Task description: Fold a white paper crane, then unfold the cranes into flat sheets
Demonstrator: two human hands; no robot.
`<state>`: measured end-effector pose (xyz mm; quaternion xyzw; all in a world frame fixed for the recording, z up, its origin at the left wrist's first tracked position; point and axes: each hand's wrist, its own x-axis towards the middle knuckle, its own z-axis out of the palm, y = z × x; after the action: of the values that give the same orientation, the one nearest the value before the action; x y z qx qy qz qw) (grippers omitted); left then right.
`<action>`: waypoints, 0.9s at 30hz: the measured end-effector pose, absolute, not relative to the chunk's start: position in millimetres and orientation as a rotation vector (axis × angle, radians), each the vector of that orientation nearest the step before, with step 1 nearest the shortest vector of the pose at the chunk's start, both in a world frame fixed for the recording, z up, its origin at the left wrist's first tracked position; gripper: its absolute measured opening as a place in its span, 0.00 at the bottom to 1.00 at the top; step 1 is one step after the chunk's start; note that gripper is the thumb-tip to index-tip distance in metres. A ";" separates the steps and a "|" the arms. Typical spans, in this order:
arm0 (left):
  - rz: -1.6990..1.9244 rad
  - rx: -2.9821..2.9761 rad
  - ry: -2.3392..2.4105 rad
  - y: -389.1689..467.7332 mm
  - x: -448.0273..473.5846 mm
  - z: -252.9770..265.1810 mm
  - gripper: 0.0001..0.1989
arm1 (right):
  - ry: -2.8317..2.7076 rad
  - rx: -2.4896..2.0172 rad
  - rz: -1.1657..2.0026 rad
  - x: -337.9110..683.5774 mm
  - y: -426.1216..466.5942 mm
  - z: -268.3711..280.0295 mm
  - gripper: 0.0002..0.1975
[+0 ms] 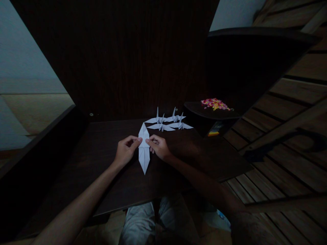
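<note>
As I look down through the head camera, the paper (144, 149) is between both hands over the desk (107, 187), a long pointed shape with a crosswise edge near its middle. The left hand (125, 148) is pinched on the paper's left edge, thumb on top; the right hand (159, 147) pinches the right edge opposite. Four cranes (161, 127) sit just beyond the paper and to its right, while pink and yellow bits (216, 104) lie well apart from it, farther right, on a shelf (195, 109).

To work this fold well, I'd match the pressure of the two thumbs, line up the side edges before flattening anything, and guard the narrow points, which would probably crumple first. The cranes so near the paper's far tip call for small movements.

Most fingertips under the paper are hidden from me, so I can't tell how many layers they hold or whether it touches the desk. Its far tip meets a wing in my view; touching or merely overlapping, I can't say. Dim light blurs the finer creases. Right of the paper, beneath the shelf, a yellow patch (214, 133) is too dark to identify.
</note>
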<state>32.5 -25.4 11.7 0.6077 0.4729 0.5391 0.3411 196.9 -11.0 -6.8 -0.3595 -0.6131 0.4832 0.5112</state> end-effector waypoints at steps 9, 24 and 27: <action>1.361 1.534 1.141 -27.1 32.3 15.9 0.14 | -1.413 -0.797 1.343 197.0 -5.3 -6.1 0.19; 1.424 1.553 1.236 -29.1 34.7 17.4 0.12 | -1.447 -0.776 1.254 195.5 -11.6 -4.2 0.15; 1.464 1.503 1.247 -28.4 35.0 18.2 0.12 | -1.447 -0.711 1.250 194.5 -12.4 -4.7 0.25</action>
<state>35.0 -28.4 18.2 0.5783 0.4800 0.5634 0.3433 194.5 -12.4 -4.7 -0.2969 -0.6044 0.5223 0.5232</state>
